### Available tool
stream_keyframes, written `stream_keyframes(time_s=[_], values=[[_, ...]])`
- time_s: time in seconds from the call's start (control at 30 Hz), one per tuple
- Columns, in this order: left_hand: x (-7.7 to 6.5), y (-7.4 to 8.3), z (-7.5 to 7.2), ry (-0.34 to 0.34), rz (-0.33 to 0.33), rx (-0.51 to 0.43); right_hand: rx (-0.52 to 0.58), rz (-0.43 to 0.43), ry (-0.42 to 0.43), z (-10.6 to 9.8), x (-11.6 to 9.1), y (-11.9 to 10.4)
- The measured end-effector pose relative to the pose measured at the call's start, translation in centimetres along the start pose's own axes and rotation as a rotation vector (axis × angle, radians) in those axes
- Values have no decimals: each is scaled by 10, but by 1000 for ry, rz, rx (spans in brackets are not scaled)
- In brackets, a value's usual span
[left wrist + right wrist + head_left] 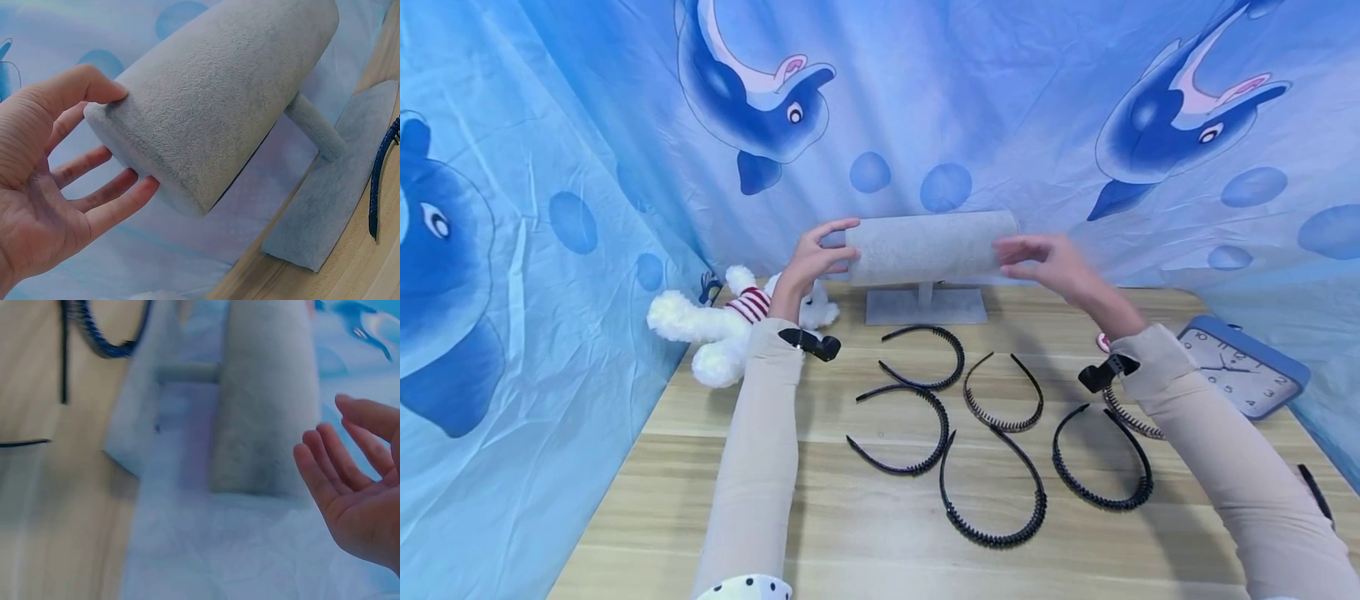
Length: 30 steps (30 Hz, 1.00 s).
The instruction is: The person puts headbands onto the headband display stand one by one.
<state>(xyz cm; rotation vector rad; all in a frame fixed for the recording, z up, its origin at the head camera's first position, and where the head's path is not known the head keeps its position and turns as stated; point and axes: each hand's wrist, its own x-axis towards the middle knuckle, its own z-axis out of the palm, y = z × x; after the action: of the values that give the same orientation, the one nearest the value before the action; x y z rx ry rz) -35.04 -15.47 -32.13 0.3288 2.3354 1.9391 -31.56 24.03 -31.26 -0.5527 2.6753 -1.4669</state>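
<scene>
A grey plush-covered display roll point(925, 248) sits across a post on a flat base point(887, 308) at the back of the table. My left hand point(808, 265) is at the roll's left end, fingers spread and fairly straight. In the left wrist view, the thumb point(103, 87) touches the roll's edge and other fingertips point(150, 186) meet its end. At the opposite end is my right hand point(1051, 262). The right wrist view shows this right hand point(353, 472) with loosely bent fingers beside the roll point(265, 425), a gap between them and nothing held.
Several toothed headbands, including a black one point(1039, 500) and a brown one point(1015, 426), lie in front of the stand. A white plush toy point(718, 367) lies at left. A blue-framed clock point(1247, 371) leans at right. Dolphin-print curtains point(1000, 100) enclose the table.
</scene>
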Motion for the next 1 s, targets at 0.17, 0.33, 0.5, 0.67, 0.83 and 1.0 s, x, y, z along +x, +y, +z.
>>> stream_keyframes(time_s=[0.17,0.33,0.5,0.67,0.83,1.0], values=[[0,-1,-1,4,-11,-9,-44,-42,-183,22,-4,18],[1,-1,-2,-3,-19,-13,-35,-81,-331,41,-1,37],[0,-2,-3,-24,-14,-10,-27,-85,-431,56,4,47],[-1,-2,-4,-54,12,-6,-53,-104,-485,66,7,57],[-2,-1,-4,-66,24,-2,-85,-117,-526,76,11,67],[-1,1,-3,-56,28,30,-116,-134,-550,85,13,74]])
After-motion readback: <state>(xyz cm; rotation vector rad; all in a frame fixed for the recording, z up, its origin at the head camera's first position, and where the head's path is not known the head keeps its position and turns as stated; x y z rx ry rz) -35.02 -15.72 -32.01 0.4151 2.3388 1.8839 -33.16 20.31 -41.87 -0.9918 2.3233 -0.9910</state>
